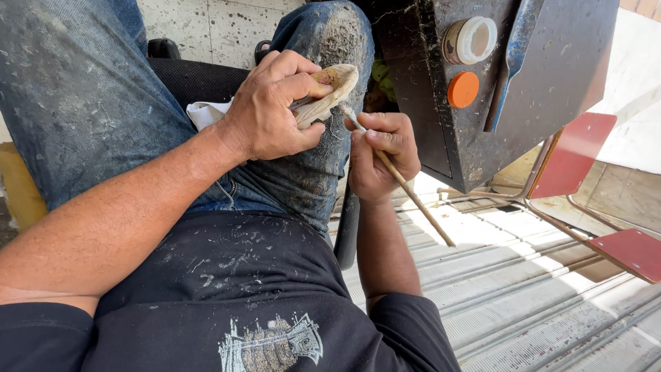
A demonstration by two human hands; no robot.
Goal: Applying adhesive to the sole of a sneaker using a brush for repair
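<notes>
My left hand (265, 110) grips the pale shoe sole (329, 93) on my knee. My right hand (379, 155) pinches a thin brush (406, 189), tip touching the sole's edge; how much is coated I cannot tell.

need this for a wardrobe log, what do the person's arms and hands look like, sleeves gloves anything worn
Both the left hand and the right hand are bare: no gloves, and no rings or watch in view. The forearms are uncovered. Short black sleeves, part of a black T-shirt flecked with pale specks, end at the upper arms.
</notes>
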